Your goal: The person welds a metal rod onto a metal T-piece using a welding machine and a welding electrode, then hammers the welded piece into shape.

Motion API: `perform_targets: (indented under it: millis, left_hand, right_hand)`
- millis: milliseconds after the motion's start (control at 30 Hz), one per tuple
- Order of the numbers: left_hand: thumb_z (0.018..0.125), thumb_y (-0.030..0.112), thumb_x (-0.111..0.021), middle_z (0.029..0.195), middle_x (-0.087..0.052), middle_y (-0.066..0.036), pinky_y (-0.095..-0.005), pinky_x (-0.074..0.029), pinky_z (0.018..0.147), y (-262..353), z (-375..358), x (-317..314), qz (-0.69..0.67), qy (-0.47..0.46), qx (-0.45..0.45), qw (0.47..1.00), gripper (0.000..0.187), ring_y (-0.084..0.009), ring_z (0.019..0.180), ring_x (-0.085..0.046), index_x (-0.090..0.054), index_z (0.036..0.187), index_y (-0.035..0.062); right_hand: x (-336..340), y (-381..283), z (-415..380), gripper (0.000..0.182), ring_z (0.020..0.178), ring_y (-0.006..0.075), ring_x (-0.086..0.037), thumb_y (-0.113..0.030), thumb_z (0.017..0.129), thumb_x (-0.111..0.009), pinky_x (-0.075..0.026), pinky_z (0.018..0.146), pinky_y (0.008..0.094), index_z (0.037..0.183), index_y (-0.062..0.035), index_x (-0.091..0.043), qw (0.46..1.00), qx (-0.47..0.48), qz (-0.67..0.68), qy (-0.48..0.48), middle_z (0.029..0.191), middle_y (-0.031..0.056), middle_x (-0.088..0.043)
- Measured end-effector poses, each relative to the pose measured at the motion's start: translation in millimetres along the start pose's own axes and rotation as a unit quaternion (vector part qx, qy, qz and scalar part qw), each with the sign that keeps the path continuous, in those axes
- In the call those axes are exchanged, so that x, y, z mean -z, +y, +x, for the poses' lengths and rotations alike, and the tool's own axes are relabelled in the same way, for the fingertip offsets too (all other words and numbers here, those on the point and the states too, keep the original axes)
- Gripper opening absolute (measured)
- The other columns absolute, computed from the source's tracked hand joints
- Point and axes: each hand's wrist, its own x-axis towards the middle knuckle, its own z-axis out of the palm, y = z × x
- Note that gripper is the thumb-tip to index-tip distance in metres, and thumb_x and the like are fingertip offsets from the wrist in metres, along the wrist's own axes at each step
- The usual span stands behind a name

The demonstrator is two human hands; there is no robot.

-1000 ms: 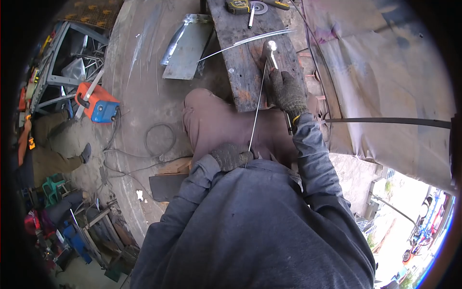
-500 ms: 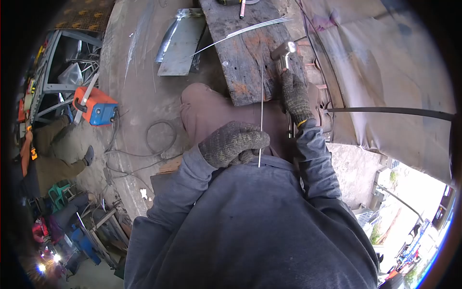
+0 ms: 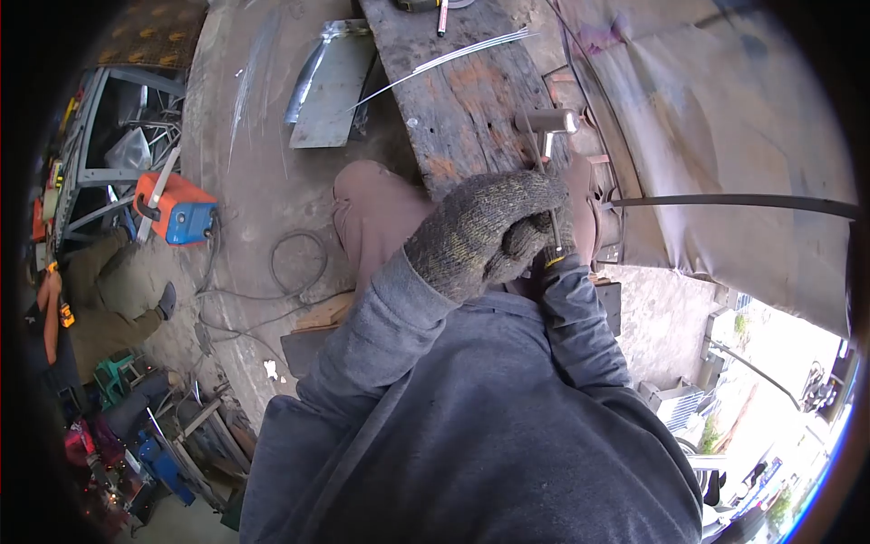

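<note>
My left hand (image 3: 494,227), in a dark knitted glove, is closed on a thin metal rod (image 3: 556,234). The rod stands nearly lengthwise in view, its upper part passing in front of the hammer. Partly hidden behind the left glove, my right hand (image 3: 564,227) wears a matching glove and grips a hammer (image 3: 555,121). The metal hammer head lies across the right edge of the weathered wooden plank (image 3: 453,109). Several thin rods (image 3: 471,53) lie bundled on the plank.
A bent sheet-metal piece (image 3: 331,100) lies left of the plank. An orange and blue machine (image 3: 177,210) stands on the floor, with a coiled cable (image 3: 299,263) nearby. Brown sheeting (image 3: 725,136) hangs at right. Another person's leg (image 3: 127,313) shows at left.
My left hand has moved right and up with the rod, now overlapping my right hand. The hammer has turned, so its head lies more crosswise and slightly lower.
</note>
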Motion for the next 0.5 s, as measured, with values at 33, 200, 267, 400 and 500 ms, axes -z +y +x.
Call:
perform_targets:
  millis: [33, 200, 267, 400, 500]
  left_hand:
    - [0.086, -0.001, -0.065, 0.115, -0.063, -0.015, -0.0305, -0.052, 0.086, -2, 2, -1, -0.025, -0.007, 0.028, 0.999, 0.039, -0.0226, 0.102, -0.063, -0.056, 0.125, -0.0020]
    - [0.086, 0.000, -0.065, 0.118, -0.062, -0.014, -0.0300, -0.052, 0.088, 8, 15, -1, 0.054, 0.009, -0.005, 0.999, 0.043, -0.0211, 0.103, -0.063, -0.054, 0.127, -0.0012]
    - [0.085, -0.001, -0.066, 0.119, -0.062, -0.013, -0.0302, -0.052, 0.089, 8, 19, 0, 0.006, 0.011, 0.029, 0.999, 0.045, -0.0211, 0.103, -0.063, -0.053, 0.129, -0.0005]
    - [0.085, -0.001, -0.066, 0.119, -0.062, -0.012, -0.0283, -0.053, 0.085, 14, 25, 3, -0.007, 0.015, 0.025, 1.000, 0.047, -0.0192, 0.101, -0.063, -0.052, 0.131, 0.0006]
    - [0.085, -0.002, -0.066, 0.118, -0.062, -0.011, -0.0258, -0.053, 0.080, 18, 25, 5, -0.093, -0.003, 0.138, 0.986, 0.049, -0.0164, 0.098, -0.062, -0.052, 0.132, 0.0014]
  right_hand:
    - [0, 3, 2, 0.055, 0.070, 0.0221, -0.057, -0.047, 0.101, -0.042, -0.046, 0.067, 0.0380, 0.100, 0.0029, -0.063, 0.999, 0.031, -0.007, 0.016, 0.076, 0.0136, -0.063]
    - [4, 16, 10, 0.058, 0.066, 0.0206, -0.060, -0.051, 0.100, -0.041, -0.046, 0.061, 0.0349, 0.097, 0.0020, -0.066, 0.986, -0.085, 0.145, 0.001, 0.073, 0.0109, -0.063]
    - [8, 24, 11, 0.058, 0.052, 0.0184, -0.054, -0.056, 0.098, -0.042, -0.043, 0.048, 0.0341, 0.091, -0.0028, -0.063, 0.995, -0.070, 0.064, -0.011, 0.065, 0.0070, -0.058]
    - [18, -40, -9, 0.052, 0.036, 0.0169, -0.042, -0.063, 0.096, -0.040, -0.035, 0.030, 0.0326, 0.086, -0.0128, -0.051, 0.963, -0.201, 0.177, -0.043, 0.054, 0.0021, -0.046]
    - [20, -3, 7, 0.055, 0.036, 0.0182, -0.043, -0.063, 0.096, -0.037, -0.035, 0.031, 0.0329, 0.087, -0.0109, -0.052, 0.953, -0.184, 0.238, -0.028, 0.054, 0.0039, -0.048]
